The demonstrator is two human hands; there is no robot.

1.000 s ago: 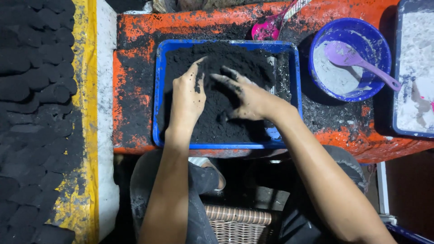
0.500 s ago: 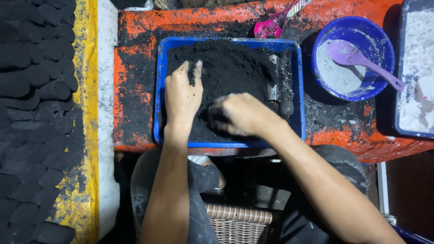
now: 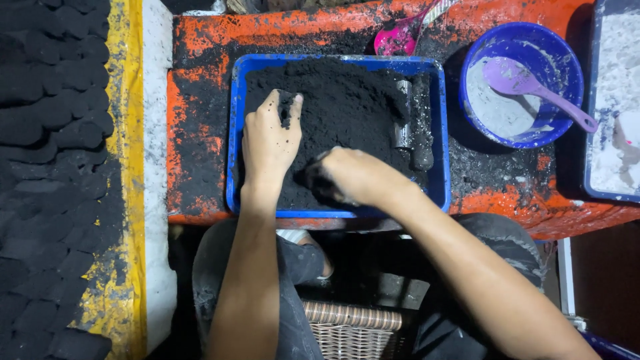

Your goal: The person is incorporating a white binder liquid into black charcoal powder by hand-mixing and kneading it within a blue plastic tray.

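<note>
At frame centre, one blue tray (image 3: 233, 133) of black powder (image 3: 347, 100) holds two hands: the left hand (image 3: 269, 143) pinches powder, and the right hand (image 3: 353, 177) has a curled grip on a clump. At upper right, one blue bowl (image 3: 533, 47) holds one purple spoon (image 3: 527, 83); one pink spoon (image 3: 397, 39) lies on the orange surface (image 3: 200, 40).

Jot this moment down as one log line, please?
left hand: fingers curled in black powder | right hand: closed on powder near front | blue tray on orange table

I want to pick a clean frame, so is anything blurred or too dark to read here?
Head view: right hand slightly motion-blurred at the knuckles; left hand sharp. Black powder in the blue tray reads as near-featureless dark; the area under the bench is in deep shadow.
</note>
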